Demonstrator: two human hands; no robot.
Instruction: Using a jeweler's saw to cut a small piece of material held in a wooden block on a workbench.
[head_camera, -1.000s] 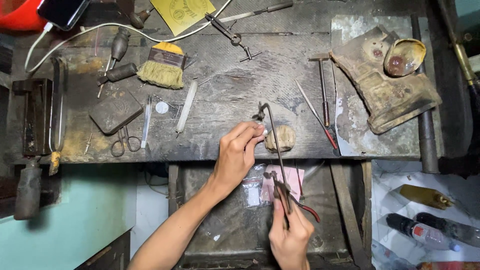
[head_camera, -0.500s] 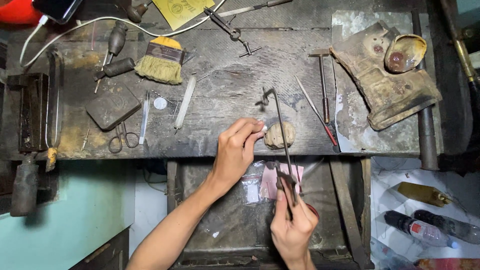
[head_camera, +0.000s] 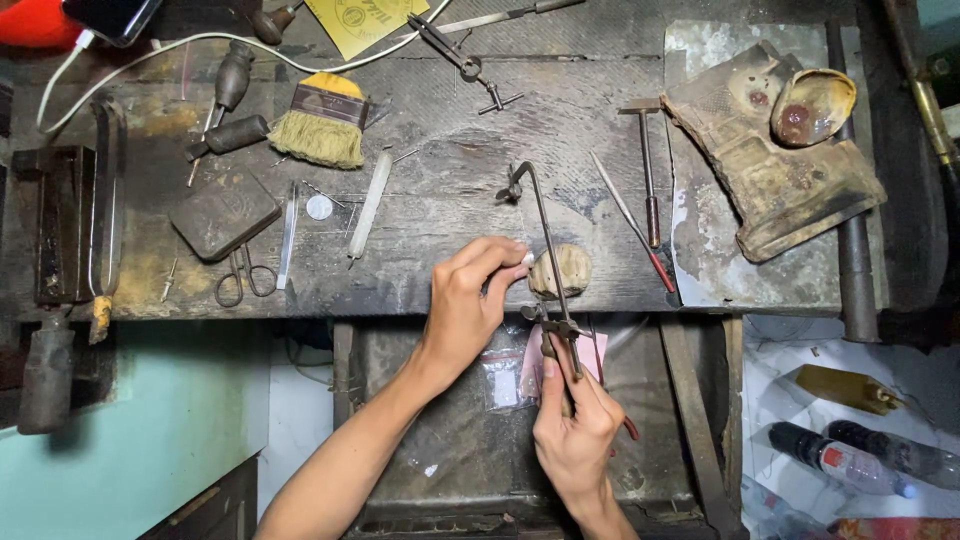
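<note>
— Left hand (head_camera: 470, 305)?
— Fingers pinched shut on a tiny pale piece (head_camera: 526, 259) against the bench pin (head_camera: 562, 270), near table (head_camera: 440, 210) edge.
— Right hand (head_camera: 577, 425)?
— Closed tight round the jeweller's saw (head_camera: 548, 262) handle, frame reaching far past the pin.

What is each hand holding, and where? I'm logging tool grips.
The right hand grips the saw frame by its handle. The left hand pinches something small at the wooden peg; what it is cannot be told.

Worn dark wood bench (head_camera: 420, 260) w/ teal wall (head_camera: 120, 440).
</note>
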